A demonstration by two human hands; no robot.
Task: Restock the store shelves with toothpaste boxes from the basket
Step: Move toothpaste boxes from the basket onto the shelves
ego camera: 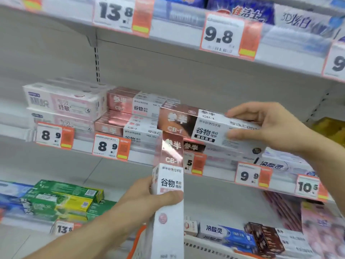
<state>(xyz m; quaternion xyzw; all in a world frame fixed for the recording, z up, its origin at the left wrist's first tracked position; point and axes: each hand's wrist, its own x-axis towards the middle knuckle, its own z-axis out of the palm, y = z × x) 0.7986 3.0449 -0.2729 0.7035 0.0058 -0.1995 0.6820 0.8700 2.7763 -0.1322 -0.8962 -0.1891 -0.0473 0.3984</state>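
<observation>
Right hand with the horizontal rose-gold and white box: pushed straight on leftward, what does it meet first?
Probably the stacked rose-gold and white boxes on the shelf; the held horizontal box in the right hand looks near them, though depth is unclear.

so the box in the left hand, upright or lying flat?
Upright: the rose-gold toothpaste box stands on end in the left hand, print reading top-down.

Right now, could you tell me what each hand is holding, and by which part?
The right hand grips a horizontal toothpaste box at its white right end; the left hand grips an upright box around its white middle.
</observation>
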